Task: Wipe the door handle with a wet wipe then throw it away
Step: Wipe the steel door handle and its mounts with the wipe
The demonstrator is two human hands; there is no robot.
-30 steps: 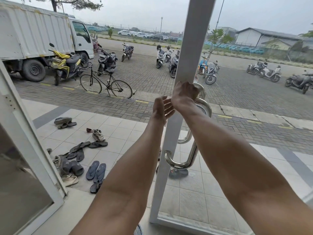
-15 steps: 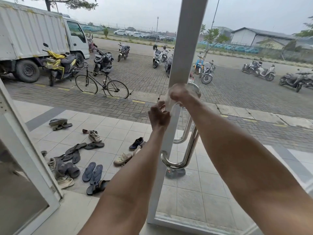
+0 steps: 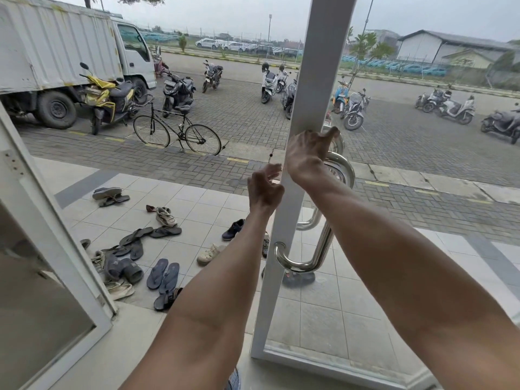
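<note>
A polished steel door handle [image 3: 323, 249] is fixed to the white frame of the glass door [image 3: 315, 66]. A second handle shows through the glass on the other side. My right hand [image 3: 306, 156] is at the handle's top bend, its back to the camera, one finger stretched out over the curve. Its palm is hidden. My left hand [image 3: 264, 187] hovers just left of the door frame, below the right hand, fingers curled apart and holding nothing. No wet wipe shows in this frame.
Another white-framed door leaf [image 3: 42, 249] stands open at the left. Several sandals and shoes [image 3: 135, 257] lie scattered on the tiled porch outside. Beyond are a bicycle [image 3: 177, 130], parked scooters and a white truck [image 3: 56, 52].
Half a second ago a white wipe was pinched between both hands at the handle's top. Now the hands have parted, the left has dropped lower and opened, and the wipe is out of sight.
</note>
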